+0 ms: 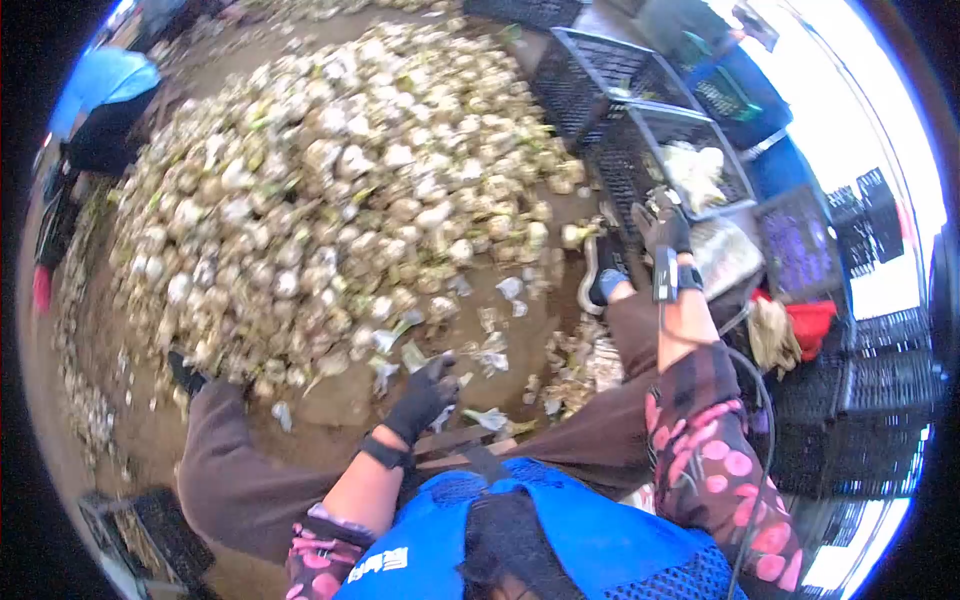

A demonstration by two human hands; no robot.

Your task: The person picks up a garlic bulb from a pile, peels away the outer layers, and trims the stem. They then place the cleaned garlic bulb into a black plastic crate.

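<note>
A large heap of garlic bulbs [340, 190] covers the ground in front of me. My left hand [422, 400], in a dark glove, is low between my knees at the near edge of the heap, its fingers curled; what they hold, if anything, is too small to tell. Loose peelings [490, 418] lie just right of it. My right hand [663, 225], also gloved, reaches to the side of a black crate [735, 205] that has white bulbs [693, 172] inside. Its fingers are bent around something pale that I cannot make out.
Another black crate [625, 65] stands behind the first, with a blue bin [740, 100] beside it. Stacked dark crates [880, 380] and a red cloth [815, 328] are at the right. Another person in blue [105, 85] is at the upper left.
</note>
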